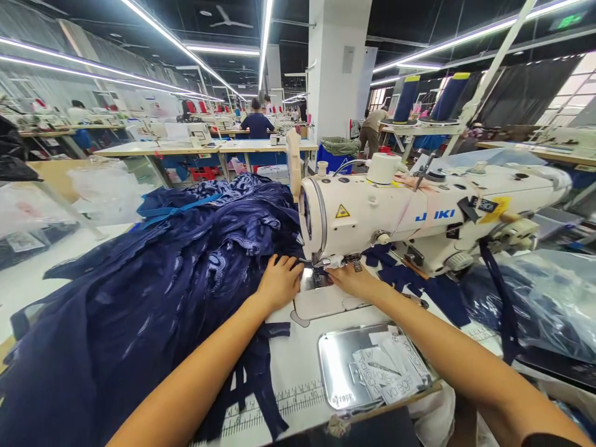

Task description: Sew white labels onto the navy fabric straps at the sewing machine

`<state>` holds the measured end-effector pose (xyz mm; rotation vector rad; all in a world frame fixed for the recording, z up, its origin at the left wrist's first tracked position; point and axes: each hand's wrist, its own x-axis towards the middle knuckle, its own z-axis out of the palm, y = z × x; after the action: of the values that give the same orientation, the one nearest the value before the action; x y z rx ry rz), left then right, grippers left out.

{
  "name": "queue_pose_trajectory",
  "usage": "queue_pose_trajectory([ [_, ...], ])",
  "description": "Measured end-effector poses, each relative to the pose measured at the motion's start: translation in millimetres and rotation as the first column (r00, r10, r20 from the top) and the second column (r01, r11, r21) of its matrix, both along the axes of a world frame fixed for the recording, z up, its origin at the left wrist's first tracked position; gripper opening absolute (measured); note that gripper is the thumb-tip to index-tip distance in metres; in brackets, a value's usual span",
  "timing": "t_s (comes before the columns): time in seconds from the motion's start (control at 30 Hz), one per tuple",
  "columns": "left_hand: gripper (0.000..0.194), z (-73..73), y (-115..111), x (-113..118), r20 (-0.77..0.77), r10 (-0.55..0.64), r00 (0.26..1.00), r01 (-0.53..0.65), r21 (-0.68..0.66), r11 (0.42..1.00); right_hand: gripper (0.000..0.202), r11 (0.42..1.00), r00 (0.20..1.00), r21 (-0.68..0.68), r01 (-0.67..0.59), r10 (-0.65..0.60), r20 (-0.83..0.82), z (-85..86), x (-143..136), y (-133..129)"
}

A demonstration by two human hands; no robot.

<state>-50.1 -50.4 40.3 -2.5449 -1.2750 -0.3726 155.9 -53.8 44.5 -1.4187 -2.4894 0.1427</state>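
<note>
Woven labels [388,369] are kept in a steel tray [333,366] at the table's near edge. Navy lace fabric [186,261] is pressed flat by the left hand [279,280], fingers spread; the right hand [350,279] appears pinching cloth at the Juki sewing machine [419,214] presser foot.

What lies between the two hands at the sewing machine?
In the head view, the machine's metal needle plate lies between the left hand and right hand.

Long light strips [153,28] are glowing across a dark ceiling w/ a fan [226,18]. A white pillar [336,62] is standing mid-room. Rows of work tables [158,148] are stretching back; people are working at far benches.
</note>
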Motion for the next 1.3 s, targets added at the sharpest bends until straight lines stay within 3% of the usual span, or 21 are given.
queue_pose_trajectory([
  [0.1, 0.019, 2.4, 4.1, -1.8, -0.019, -0.014, 1.0, 0.014, 0.021, 1.0, 0.039, 0.998, 0.977, 0.061, 0.001, -0.014, 0.215, 2.9, -1.1, -0.1],
  [0.17, 0.015, 4.5, 4.0, -2.2, -0.026, -0.065, 0.998, 0.066, 0.043, 0.997, 0.04, 0.998, 0.962, 0.049, -0.031, 0.017, 0.273, 8.0, -1.3, 0.5],
  [0.37, 0.011, 7.9, -6.7, 0.0, -0.028, -0.289, 0.957, 0.29, 0.006, 0.957, 0.028, 0.979, 0.939, -0.025, -0.2, 0.199, 0.282, 19.5, 1.2, 3.6],
  [0.57, 0.009, 4.4, -16.5, -0.8, 0.074, -0.31, 0.948, 0.317, -0.096, 0.944, 0.019, 0.969, 0.949, -0.011, -0.248, 0.245, 0.2, 9.0, 8.7, -6.3],
  [1.07, 0.02, 0.6, -18.2, 3.1, 0.01, -0.325, 0.946, 0.325, 0.015, 0.946, 0.015, 0.965, 0.979, 0.164, -0.204, 0.199, 0.052, -11.6, 15.8, -6.1],
  [1.3, 0.021, -1.4, -20.6, 4.5, 0.006, -0.3, 0.954, 0.3, 0.014, 0.954, 0.016, 0.939, 0.998, 0.343, -0.031, 0.012, 0.058, -15.3, 21.1, -1.6],
])
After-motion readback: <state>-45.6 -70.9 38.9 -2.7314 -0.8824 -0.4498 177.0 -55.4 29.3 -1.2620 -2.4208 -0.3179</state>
